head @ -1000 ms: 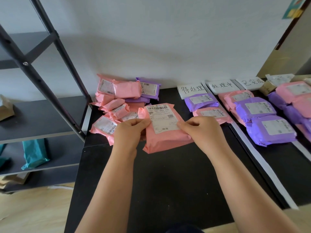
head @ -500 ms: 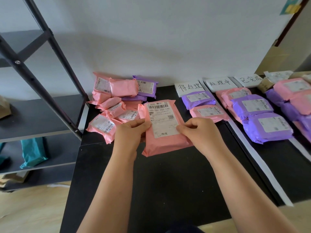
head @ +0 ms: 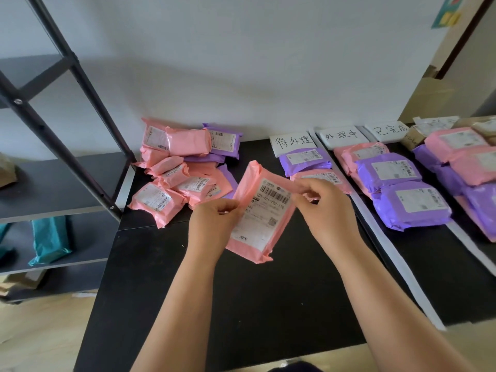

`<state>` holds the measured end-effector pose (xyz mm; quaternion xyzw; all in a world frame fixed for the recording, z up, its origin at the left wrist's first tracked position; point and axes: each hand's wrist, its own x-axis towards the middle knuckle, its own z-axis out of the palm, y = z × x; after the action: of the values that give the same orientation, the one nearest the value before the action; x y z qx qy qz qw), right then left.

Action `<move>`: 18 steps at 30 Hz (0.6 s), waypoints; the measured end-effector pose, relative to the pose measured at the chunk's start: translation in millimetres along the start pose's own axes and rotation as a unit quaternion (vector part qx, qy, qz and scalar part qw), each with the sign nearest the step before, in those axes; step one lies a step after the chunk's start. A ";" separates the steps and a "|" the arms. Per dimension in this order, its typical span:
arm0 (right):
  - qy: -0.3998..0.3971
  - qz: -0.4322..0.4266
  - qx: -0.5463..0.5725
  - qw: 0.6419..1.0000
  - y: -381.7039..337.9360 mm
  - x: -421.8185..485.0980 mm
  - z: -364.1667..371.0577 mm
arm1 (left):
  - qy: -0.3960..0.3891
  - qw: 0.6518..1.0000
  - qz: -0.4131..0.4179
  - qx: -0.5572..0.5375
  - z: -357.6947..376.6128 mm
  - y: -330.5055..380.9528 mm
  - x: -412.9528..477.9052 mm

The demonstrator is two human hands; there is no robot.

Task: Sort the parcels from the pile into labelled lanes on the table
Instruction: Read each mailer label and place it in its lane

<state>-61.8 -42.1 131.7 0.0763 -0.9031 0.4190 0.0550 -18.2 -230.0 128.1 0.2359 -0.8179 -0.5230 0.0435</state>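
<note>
You hold one pink parcel [head: 264,218] in both hands above the black table [head: 268,304], just in front of the pile [head: 182,167] of pink and purple parcels at the back left. Your left hand [head: 214,224] pinches its left edge with curled fingers, and your right hand [head: 324,208] pinches its upper right edge the same way. The parcel is tilted, its printed label facing you. To its right, the first lane has a handwritten card [head: 292,142] against the wall, with a purple parcel [head: 304,159] below it and another pink one partly hidden behind your right hand. A white strip [head: 397,264] divides that lane from the next lanes, which hold more pink and purple parcels.
</note>
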 end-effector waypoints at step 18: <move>0.074 -0.022 -0.047 0.996 30.1 -30.4 -25.7 | -0.035 0.993 0.094 0.054 26.5 12.7 -29.6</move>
<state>-36.7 -0.5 120.8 0.0622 -0.9134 0.3790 0.1347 -4.8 -190.8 132.6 0.1415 -0.8645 -0.4795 0.0509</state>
